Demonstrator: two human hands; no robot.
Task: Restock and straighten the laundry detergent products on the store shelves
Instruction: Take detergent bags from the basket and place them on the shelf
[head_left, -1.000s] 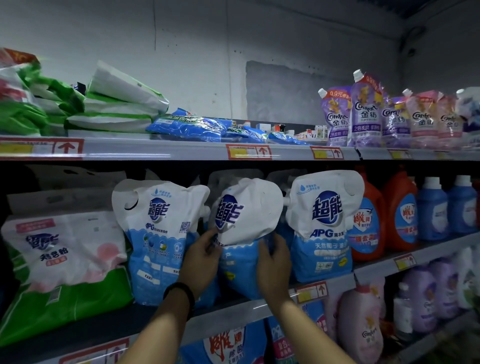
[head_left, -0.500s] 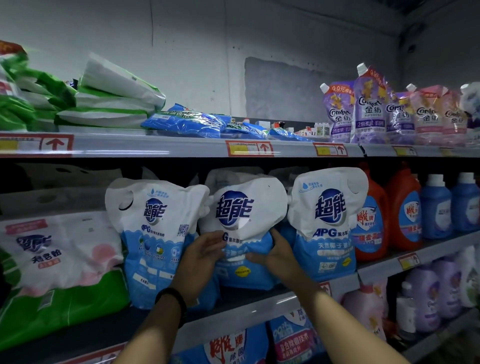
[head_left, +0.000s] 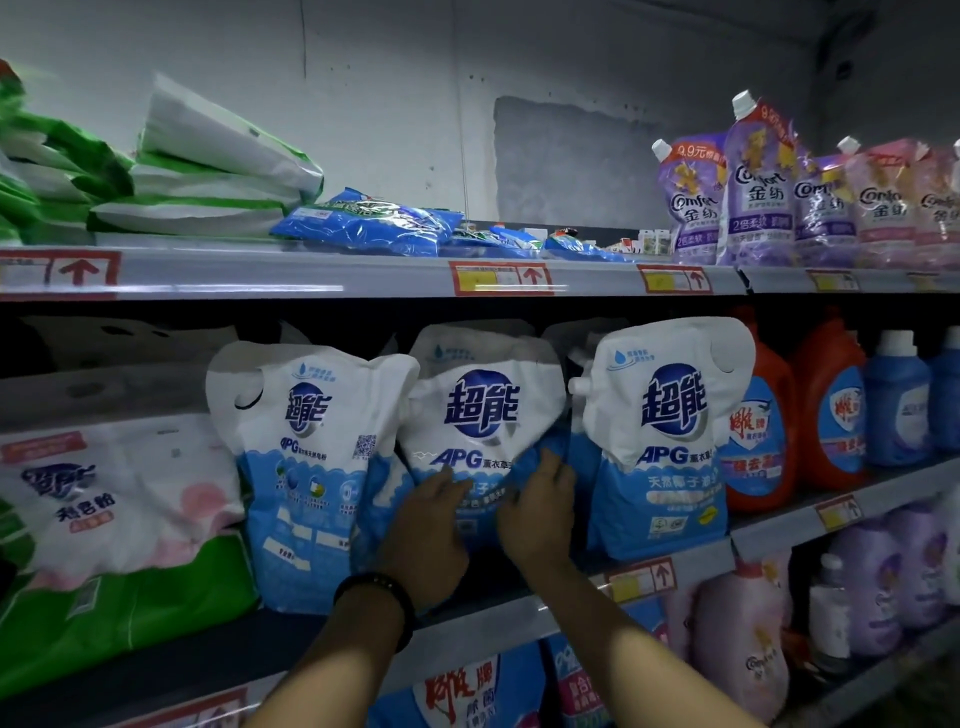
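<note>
Middle pouch (head_left: 480, 415): lower print and base hidden behind my hands. Rear-row pouches show white tops only. Bags at far left blurred, text unreadable. Lower shelf stock cut off by frame.

My left hand (head_left: 426, 530): flat on pouch's lower left front, fingers fairly straight, pointing up-right, no grip. Black wristband (head_left: 379, 597) on wrist.

My right hand (head_left: 535, 514): pressed on lower right front, fingers up, relaxed, no grasp.

Pouch upright on middle shelf (head_left: 769, 530), crowded against left pouch (head_left: 306, 441), just beside right pouch (head_left: 665, 431).
</note>
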